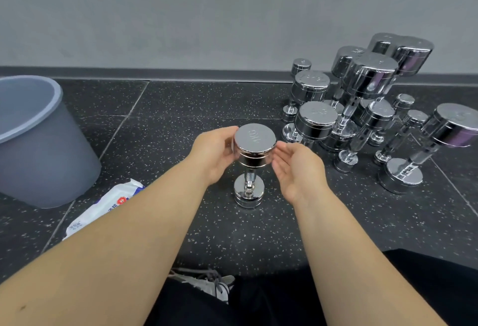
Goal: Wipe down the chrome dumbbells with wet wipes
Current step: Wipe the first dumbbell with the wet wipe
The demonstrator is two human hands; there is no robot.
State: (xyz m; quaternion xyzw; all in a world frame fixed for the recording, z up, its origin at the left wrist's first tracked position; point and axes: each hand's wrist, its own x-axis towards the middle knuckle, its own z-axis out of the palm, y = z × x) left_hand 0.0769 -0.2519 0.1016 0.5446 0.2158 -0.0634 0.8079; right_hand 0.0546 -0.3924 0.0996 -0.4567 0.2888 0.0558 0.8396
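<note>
**Fig.** Upright chrome dumbbell [254, 142] standing on one head on the speckled floor [181, 108], centre of view. The left hand [214, 152], at 9 o'clock of the upper head, wraps thumb and fingers round its rim and grasps it. The right hand [297, 168], at 3 o'clock, is released, palm turned to the head, fingertips just beside it (contact cannot be told). Neither hand carries a wipe. The wet wipes pack [108, 201] lies at 8 o'clock, partly under the left forearm; grey bin [38, 144] at 9 o'clock; other dumbbells [362, 80] clustered at 2 o'clock. Judged step: steadying the piece ahead of wiping. To do it well, hold the rim firmly so the narrow base does not tip and send the free right hand to the pack for a wipe. Then work the flat top, grooved side, knurled handle and lower head in turn, turning the dumbbell rather than reaching round it
</note>
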